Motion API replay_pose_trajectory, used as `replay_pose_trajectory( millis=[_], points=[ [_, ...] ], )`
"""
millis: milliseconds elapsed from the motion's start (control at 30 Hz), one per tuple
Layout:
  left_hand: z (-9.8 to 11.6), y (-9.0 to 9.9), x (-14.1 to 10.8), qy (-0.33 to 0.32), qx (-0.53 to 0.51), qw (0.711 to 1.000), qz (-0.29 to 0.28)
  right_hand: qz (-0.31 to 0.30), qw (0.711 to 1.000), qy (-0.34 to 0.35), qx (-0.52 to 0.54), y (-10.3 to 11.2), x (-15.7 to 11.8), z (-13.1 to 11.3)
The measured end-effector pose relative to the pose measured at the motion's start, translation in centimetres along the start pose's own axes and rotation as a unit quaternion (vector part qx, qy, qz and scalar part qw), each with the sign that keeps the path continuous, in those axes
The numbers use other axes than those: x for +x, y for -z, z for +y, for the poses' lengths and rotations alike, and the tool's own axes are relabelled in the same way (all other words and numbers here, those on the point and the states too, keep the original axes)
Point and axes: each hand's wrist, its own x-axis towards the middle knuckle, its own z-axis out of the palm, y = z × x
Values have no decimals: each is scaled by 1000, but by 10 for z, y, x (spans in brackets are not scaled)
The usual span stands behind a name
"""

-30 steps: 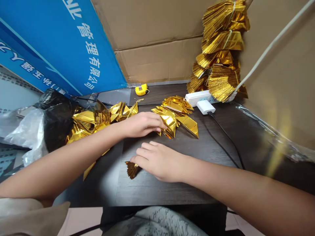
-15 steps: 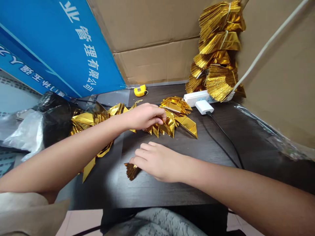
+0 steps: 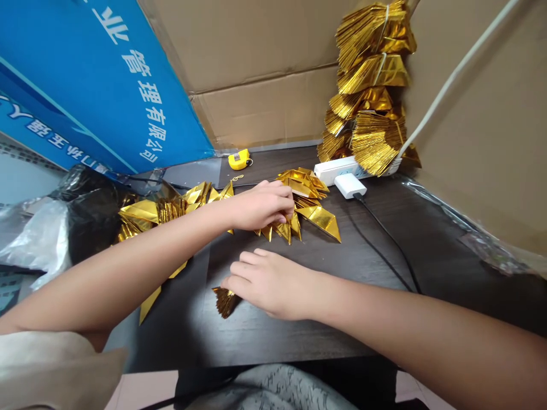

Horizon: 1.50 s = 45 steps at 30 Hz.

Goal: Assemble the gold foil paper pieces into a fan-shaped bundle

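My left hand [image 3: 265, 205] reaches across to a loose pile of folded gold foil papers [image 3: 293, 228], its fingers curled down and closed on a piece there. The fingertips are partly hidden behind the knuckles. Closer to me, my right hand [image 3: 267, 285] is closed around a small bundle of folded gold foil paper [image 3: 225, 302]. Only the fanned, pleated end of that bundle shows, poking out left of the fingers near the tabletop. More folded gold papers [image 3: 141, 212] lie in a heap beyond and under my left forearm.
Tied stacks of gold paper [image 3: 374, 74] rise at the back right, beside a white power strip [image 3: 337, 169] with a white charger [image 3: 350, 185] and black cable. A yellow tape measure [image 3: 240, 160] sits at the back. Plastic bags [image 3: 55, 228] lie left. Cardboard walls [image 3: 265, 108] enclose the dark table [image 3: 325, 336].
My left hand has shifted slightly right and its fingers have curled further over the gold papers in the pile. My right hand stays nearly still with its bundle. The view has moved slightly.
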Motion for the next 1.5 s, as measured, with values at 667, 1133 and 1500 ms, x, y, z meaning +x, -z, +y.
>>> replay_pose_trajectory(
  millis=[667, 1133, 1500],
  points=[
    [-2, 10, -31, -35, -90, 995, 40, -9, 1000, 3, -8, 2, 1, 0],
    [33, 16, -111, 57, 109, 956, 265, 2, 996, -46, 82, 4, -4, 1],
    [31, -65, -170, 88, 89, 950, 286, 43, 965, -186, 181, -6, -5, -3]
  ],
)
